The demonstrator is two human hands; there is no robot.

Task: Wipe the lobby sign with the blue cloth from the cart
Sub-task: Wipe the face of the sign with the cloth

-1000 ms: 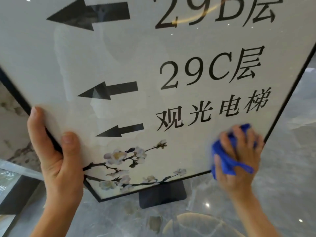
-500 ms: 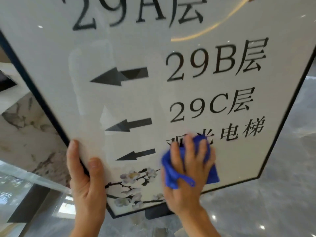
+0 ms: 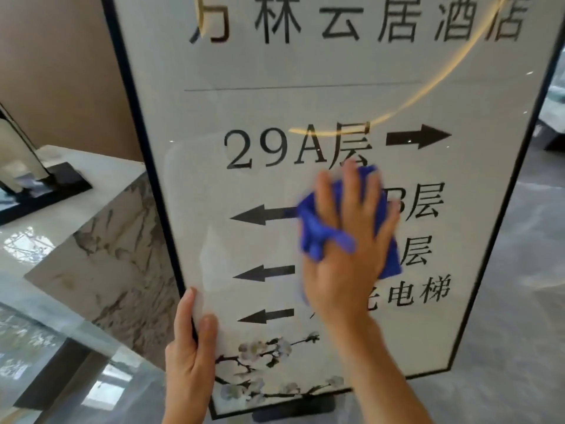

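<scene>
— Blue microfibre cloth (image 3: 315,237): where does it sit?

— Flat against the glass face of the tall black-framed lobby sign (image 3: 305,96), about mid-height, just under the "29A" line. It covers the tail of the upper left-pointing arrow and the start of the next two lines of lettering.

— What holds it there?

— The right hand (image 3: 345,249) presses it to the panel with an open palm. Its fingers (image 3: 348,191) are spread and stretched upward over the cloth, not curled into a fist; folds of blue bunch out by the thumb and along the right side of the hand.

— And the left hand (image 3: 189,359)?

— It clasps the sign's left frame edge low down, thumb on the front glass beside the lowest arrow, the other fingers wrapped round the edge towards the back.

— What surrounds the sign?

— A painted plum-blossom branch (image 3: 275,353) runs across the panel's bottom, right of the left thumb. Left of the sign stands a pale marble-veined table (image 3: 91,240) carrying another framed stand's black base (image 3: 61,185). Grey polished stone floor (image 3: 504,301) lies to the right.
</scene>
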